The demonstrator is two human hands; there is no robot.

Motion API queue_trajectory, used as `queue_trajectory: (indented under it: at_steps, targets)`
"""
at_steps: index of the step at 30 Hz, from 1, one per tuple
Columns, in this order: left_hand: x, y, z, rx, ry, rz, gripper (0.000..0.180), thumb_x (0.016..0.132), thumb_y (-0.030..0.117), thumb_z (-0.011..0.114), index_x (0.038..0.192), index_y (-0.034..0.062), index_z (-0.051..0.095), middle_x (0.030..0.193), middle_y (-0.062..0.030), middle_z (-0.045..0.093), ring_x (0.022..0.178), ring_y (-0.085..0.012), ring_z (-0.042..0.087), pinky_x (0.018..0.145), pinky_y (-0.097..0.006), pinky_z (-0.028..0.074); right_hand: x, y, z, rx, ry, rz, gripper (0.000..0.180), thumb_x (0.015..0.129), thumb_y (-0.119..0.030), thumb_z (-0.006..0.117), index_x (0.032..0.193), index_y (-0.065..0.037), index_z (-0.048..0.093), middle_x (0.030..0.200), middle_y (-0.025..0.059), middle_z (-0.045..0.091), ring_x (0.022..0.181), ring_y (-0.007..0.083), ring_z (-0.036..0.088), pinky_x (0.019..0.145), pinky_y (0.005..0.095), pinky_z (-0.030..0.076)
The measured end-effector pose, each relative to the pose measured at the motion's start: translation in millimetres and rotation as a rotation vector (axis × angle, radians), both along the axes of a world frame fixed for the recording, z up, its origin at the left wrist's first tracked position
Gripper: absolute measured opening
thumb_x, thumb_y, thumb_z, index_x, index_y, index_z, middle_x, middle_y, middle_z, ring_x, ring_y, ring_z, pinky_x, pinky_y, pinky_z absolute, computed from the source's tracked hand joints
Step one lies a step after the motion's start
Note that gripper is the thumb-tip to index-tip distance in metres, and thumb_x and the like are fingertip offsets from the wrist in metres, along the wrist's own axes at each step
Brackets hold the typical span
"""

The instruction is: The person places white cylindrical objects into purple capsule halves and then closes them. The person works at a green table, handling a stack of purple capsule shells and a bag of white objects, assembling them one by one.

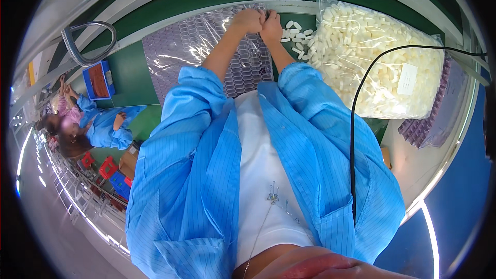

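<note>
My left hand (247, 21) is closed, its fingers curled over the far right corner of a clear plastic tray (178, 54) with rows of hexagonal cells. Right beside it, nearly touching, my right hand (271, 27) is bent with its fingers drawn together at the same corner. Whatever is between the fingers of either hand is too small or hidden to make out. Several loose white pieces (296, 32), small and oblong, lie just right of my right hand. They spread from the mouth of a big clear bag (380, 57) full of the same pieces.
A black cable (354, 124) arcs across the bag. More purple-tinted trays (434, 119) stick out under the bag. On the left are a coiled metal hose (72, 46), a blue bin (98, 80) with brown contents and co-workers (103, 129) at the green bench.
</note>
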State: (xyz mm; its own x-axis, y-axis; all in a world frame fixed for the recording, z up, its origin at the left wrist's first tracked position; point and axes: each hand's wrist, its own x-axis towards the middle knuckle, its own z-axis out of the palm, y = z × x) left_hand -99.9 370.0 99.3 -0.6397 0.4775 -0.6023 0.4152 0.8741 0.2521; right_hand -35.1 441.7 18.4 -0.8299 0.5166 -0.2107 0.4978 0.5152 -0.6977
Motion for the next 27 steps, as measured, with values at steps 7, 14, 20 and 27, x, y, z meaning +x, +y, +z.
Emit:
queue_trajectory:
  at_steps: [7,14,20,27]
  targets:
    - [20,-22,-9,0.228,0.159,-0.075,0.019,0.069,0.01,0.055,0.087,0.0046,0.059,0.092,-0.0157,0.061,0.09,-0.0358,0.06,0.078,-0.046,0.048,0,-4,4,-0.011,-0.071,0.015,0.036,0.094,-0.042,0.039,0.112,-0.011,0.043,0.105,0.0167,0.058,0.087,0.0398,0.06,0.067,0.05,0.049]
    - [19,-34,-20,0.427,0.281,-0.125,0.014,0.067,0.006,0.056,0.08,0.0027,0.056,0.086,-0.0159,0.06,0.082,-0.0361,0.058,0.074,-0.046,0.047,-13,6,13,-0.061,-0.233,0.138,0.039,0.096,-0.044,0.031,0.112,-0.01,0.04,0.114,0.0181,0.057,0.093,0.0404,0.06,0.075,0.0515,0.047]
    - [-1,-39,-23,0.419,0.063,-0.009,0.01,0.072,0.008,0.054,0.078,0.0015,0.058,0.077,-0.0155,0.061,0.074,-0.0338,0.06,0.07,-0.043,0.047,-18,16,23,0.064,-0.231,0.228,0.04,0.096,-0.042,0.031,0.104,-0.007,0.048,0.099,0.0205,0.063,0.087,0.0396,0.063,0.074,0.0514,0.049]
    - [-30,-37,-19,0.173,-0.051,-0.079,0.018,0.077,0.012,0.056,0.087,0.0016,0.065,0.083,-0.0185,0.065,0.081,-0.0332,0.064,0.075,-0.042,0.05,28,13,91,0.236,-0.334,0.54,0.034,0.095,-0.029,0.038,0.095,-0.003,0.059,0.087,0.0183,0.068,0.082,0.035,0.067,0.071,0.0451,0.053]
